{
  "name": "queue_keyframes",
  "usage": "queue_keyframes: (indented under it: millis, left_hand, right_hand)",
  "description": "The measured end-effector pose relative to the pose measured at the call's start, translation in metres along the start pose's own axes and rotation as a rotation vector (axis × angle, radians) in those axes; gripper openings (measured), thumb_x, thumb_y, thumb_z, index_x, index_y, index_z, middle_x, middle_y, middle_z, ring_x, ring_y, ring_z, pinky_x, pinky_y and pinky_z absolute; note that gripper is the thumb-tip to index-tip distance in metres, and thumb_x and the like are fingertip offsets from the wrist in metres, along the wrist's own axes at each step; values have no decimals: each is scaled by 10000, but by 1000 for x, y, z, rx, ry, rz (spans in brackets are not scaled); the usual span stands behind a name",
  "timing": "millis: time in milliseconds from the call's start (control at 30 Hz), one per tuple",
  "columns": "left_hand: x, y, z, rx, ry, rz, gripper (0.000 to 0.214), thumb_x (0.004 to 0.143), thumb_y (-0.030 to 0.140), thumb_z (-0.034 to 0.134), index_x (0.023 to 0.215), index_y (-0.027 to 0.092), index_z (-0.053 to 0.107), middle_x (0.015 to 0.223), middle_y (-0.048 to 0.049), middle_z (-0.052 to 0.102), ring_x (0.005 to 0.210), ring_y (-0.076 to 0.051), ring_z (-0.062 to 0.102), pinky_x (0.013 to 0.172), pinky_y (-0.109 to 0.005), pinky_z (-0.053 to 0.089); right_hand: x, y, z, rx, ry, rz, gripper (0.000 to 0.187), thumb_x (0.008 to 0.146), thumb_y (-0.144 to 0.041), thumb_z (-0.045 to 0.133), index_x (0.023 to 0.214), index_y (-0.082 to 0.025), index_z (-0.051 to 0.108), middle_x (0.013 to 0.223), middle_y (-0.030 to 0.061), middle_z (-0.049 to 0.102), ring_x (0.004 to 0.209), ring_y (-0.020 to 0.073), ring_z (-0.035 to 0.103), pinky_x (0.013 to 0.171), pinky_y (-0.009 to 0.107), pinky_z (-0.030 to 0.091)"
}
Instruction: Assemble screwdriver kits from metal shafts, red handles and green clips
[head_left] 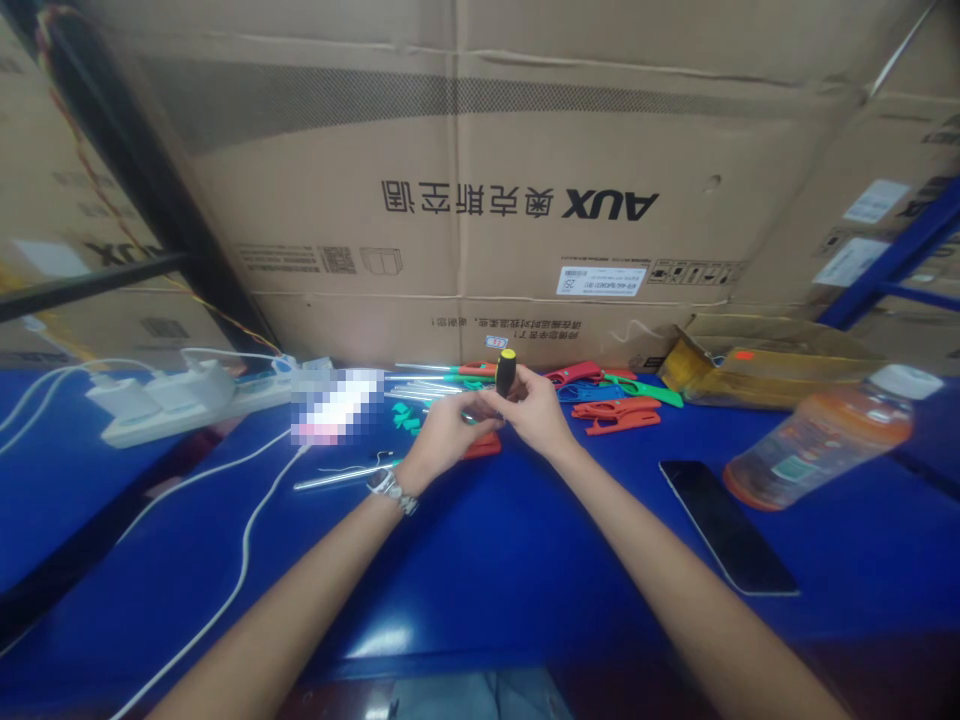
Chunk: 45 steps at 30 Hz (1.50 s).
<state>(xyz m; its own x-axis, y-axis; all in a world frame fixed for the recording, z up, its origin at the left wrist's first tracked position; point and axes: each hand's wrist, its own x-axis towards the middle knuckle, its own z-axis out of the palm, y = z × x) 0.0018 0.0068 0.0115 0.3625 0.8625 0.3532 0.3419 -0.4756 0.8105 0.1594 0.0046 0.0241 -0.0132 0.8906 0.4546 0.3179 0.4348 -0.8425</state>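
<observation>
My right hand (pixel 541 412) is closed around a screwdriver (pixel 506 372) with a black handle and a yellow end, which stands upright. Its tip is hidden behind my fingers. Pressed close to it, my left hand (pixel 444 432) has its fingers drawn together; what they hold is hidden. An orange-red plastic piece (pixel 484 446) shows just below the hands, and I cannot tell if it is held or lying there. Behind my hands lie several metal lighter tubes (pixel 427 388), small teal pieces (pixel 406 418), and red, orange and green plastic lighter shells (pixel 616 412).
On the left stand a power strip (pixel 161 418) with white chargers and a blurred-out bright screen (pixel 341 405) with a cable. A metal tube (pixel 330 480) lies near my left wrist. Rightward are a phone (pixel 727 525), a drink bottle (pixel 821 440) and an open carton (pixel 765 360). Cardboard boxes (pixel 480 130) wall the back.
</observation>
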Motion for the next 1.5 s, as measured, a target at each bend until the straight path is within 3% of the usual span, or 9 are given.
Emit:
queue_keyframes:
  millis: [267,433,567,700,933,1033,1200,1300,1500]
  left_hand:
    - [2,1,11,-20,56,5,152,816,255,650,740,137,710,741,-38,738,699,-188,662,700,-288,493]
    - [-2,1,8,18,12,52,163,871,246,615,806,152,732,825,-38,762,757,-195,688,737,-291,500]
    - [-3,2,4,67,-45,113,178,903,211,577,862,182,748,870,-28,771,829,-199,703,823,-309,506]
    - [-4,4,5,31,-45,110,163,897,206,579,895,180,739,942,-48,771,902,-211,704,868,-326,509]
    - [-1,1,20,-179,160,-43,227,781,367,719,779,143,676,753,-48,725,667,-174,648,651,-278,510]
    - [-3,1,20,-155,130,-53,236,810,366,680,734,142,680,733,-62,727,669,-188,662,652,-288,510]
    - [-10,1,17,-209,42,-39,225,858,350,622,836,148,719,842,-79,761,797,-226,712,756,-330,555]
    - [-12,-2,17,-242,4,-29,240,885,351,593,899,149,721,905,-85,768,861,-236,722,817,-353,565]
    - [-14,1,6,-97,-103,44,264,938,304,522,1007,152,727,947,-76,765,888,-230,715,851,-356,551]
  right_hand:
    - [-1,1,-2,38,3,38,295,727,-411,754,791,-193,566,714,-23,578,595,122,490,543,251,392]
    - [0,-8,-15,235,-224,14,319,808,-393,674,1044,-182,638,984,57,696,679,140,594,610,277,493]
    - [1,-14,-25,284,-334,45,304,795,-415,706,975,-173,668,913,53,718,592,120,569,596,291,507]
    - [2,-8,-19,281,-231,75,352,714,-453,782,873,-173,639,779,21,685,570,128,565,570,290,493]
    - [1,5,4,95,112,-23,466,676,-429,813,663,-224,396,584,-69,486,536,104,451,516,240,377]
    - [-2,0,2,50,92,-35,324,756,-433,747,762,-209,513,720,-16,605,597,124,521,575,260,430]
    - [-7,-7,-16,249,-196,-24,363,827,-407,664,1117,-201,589,987,69,715,817,190,659,740,322,520]
    - [-5,-5,-24,248,-250,-21,311,808,-392,689,1040,-192,644,952,59,723,844,197,670,774,332,520]
    - [-5,0,-19,162,-150,-14,249,738,-370,749,855,-177,646,785,23,671,697,166,610,668,310,512]
